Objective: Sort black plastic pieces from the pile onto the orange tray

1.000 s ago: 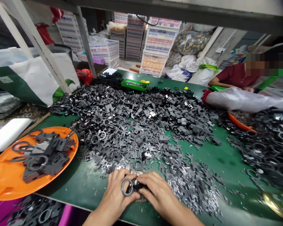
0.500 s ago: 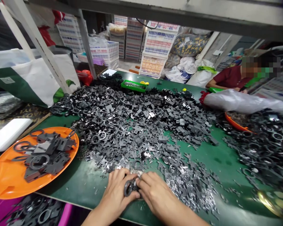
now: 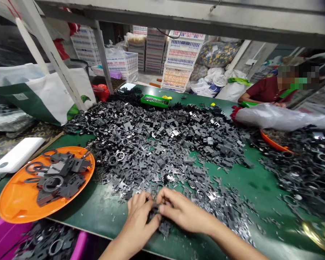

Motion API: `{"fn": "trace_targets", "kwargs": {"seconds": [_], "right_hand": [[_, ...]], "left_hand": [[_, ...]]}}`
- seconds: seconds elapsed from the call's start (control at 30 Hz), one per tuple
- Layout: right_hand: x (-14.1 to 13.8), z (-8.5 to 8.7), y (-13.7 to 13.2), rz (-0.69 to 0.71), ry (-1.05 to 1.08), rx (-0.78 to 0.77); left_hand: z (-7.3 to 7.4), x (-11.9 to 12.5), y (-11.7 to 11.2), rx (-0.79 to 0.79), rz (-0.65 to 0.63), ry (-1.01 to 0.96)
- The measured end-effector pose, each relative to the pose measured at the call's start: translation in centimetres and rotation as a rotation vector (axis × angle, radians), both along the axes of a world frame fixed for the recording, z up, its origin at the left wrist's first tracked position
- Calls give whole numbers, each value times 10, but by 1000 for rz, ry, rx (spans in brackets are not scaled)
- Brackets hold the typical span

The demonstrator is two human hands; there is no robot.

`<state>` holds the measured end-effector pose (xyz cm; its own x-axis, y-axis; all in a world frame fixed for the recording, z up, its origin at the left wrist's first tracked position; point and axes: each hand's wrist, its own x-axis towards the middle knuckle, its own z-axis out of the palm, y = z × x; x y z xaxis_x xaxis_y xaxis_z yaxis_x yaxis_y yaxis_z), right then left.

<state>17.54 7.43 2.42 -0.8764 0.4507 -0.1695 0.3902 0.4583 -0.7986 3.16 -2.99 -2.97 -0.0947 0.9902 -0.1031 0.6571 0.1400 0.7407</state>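
1. Orange plastic tray (image 3: 13, 202) lies at nine o'clock, holding black parts (image 3: 62, 177).
2. Left hand (image 3: 139, 220) closes on a dark plastic piece (image 3: 164, 228) between the hands. Fingers hide most of it, so its long axis is unclear, and neither hand looks nearer.
3. Right hand (image 3: 184, 211) clamps it from three o'clock.
4. At two o'clock, a dark parts heap (image 3: 300, 169) runs off the frame edge.

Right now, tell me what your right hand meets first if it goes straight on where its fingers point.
The right hand points left, and its fingertips touch the dark plastic piece pinched between both hands, so that piece comes first. The left hand lies just beyond it.
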Motion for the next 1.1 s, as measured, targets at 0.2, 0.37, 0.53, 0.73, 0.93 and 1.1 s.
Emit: {"fn": "trace_targets", "kwargs": {"seconds": [0.2,0.37,0.53,0.73,0.93,1.1], "right_hand": [[11,-8,19,7,-124,105],[10,-1,22,140,-234,326],[5,1,26,271,-196,354],[5,3,30,362,-259,375],[6,5,28,330,-251,350],[5,1,26,299,-250,357]], "left_hand": [[-4,0,-1,12,-7,6],[-2,-1,0,2,-14,7],[-1,-1,0,-6,-27,-3],[-1,-1,-1,19,-33,17],[-4,-2,-3,18,-36,14],[-5,-2,-3,42,-42,10]]}}
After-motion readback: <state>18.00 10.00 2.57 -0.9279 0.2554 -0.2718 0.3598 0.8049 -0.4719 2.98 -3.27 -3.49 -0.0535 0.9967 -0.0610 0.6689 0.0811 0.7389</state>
